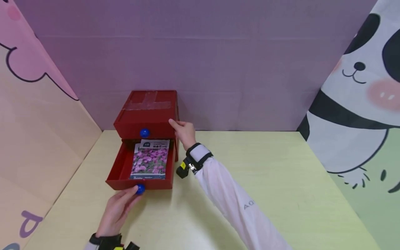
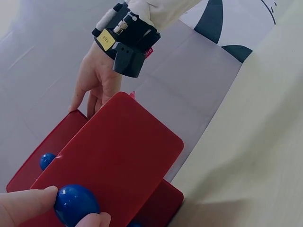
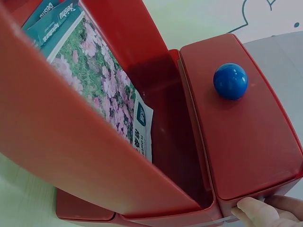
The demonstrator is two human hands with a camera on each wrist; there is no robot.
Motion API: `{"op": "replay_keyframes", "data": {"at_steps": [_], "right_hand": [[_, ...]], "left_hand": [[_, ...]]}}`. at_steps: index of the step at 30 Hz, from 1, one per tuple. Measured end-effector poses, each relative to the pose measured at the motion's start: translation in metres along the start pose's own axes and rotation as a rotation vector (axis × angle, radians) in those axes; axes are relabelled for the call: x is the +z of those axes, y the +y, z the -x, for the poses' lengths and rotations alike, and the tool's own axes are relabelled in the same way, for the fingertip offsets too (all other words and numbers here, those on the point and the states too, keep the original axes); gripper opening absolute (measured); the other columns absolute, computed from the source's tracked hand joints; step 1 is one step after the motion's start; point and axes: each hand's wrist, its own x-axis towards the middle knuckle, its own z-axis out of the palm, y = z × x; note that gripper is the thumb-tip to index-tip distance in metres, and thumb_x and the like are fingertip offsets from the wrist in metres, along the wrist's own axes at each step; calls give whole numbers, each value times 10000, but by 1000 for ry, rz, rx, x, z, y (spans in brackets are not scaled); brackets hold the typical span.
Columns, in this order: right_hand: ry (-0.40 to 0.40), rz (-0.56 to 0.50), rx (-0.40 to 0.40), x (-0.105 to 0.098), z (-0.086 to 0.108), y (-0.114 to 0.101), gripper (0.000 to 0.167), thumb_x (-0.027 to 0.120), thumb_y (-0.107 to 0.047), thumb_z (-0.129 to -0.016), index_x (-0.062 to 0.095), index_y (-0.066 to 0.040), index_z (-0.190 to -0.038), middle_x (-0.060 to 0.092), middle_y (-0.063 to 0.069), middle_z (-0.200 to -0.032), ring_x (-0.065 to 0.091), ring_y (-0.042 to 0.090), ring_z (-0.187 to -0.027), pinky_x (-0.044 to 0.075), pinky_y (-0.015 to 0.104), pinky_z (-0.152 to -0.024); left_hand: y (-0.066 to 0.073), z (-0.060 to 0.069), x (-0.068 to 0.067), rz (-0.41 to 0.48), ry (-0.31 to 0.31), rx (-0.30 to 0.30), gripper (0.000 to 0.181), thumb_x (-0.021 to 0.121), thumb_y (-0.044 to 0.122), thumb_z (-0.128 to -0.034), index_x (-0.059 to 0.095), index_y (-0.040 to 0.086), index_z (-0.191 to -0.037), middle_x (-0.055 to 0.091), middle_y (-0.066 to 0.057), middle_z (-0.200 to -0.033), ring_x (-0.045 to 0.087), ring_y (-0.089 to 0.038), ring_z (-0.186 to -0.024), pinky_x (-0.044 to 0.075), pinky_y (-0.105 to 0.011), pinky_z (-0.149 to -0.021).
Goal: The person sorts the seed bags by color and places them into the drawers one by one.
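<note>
A small red drawer chest stands toward the left of the table. Its middle drawer is pulled out and holds flower-printed seed packets, with pink blossoms facing up. My left hand pinches that drawer's blue knob between thumb and fingertip. At the chest's right side, my right hand rests against the closed top drawer, with fingers on its side near the front edge. The top drawer has its own blue knob. Part of a lower drawer shows beneath in the left wrist view.
The chest stands on a pale wooden table with a purple backdrop behind it. A panda picture covers the right-hand wall, and a pink cartoon panel is on the left. Clear tape crosses the chest's top.
</note>
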Motion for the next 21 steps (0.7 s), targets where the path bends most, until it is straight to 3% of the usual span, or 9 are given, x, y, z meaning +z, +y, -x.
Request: {"op": "replay_keyframes", "data": {"at_steps": [6,21], "right_hand": [[-13,-22,0,0,-1,0,419,645,-339,-845,655,-13,-1109,484,8,-590,469,121,-597,373,176,-539],[5,-54,16,2,-1,1,403,657,-331,-836,670,-6,-1075,450,-39,-530,479,113,-601,384,167,-551]], "left_hand": [[5,1,3,-36,13,-3,646,599,272,-884,317,-69,-1354,626,91,-884,635,-34,-854,480,-220,-889],[16,-8,9,-35,23,18,654,617,288,-867,330,-62,-1339,594,80,-913,633,-31,-846,482,-220,-887]]}}
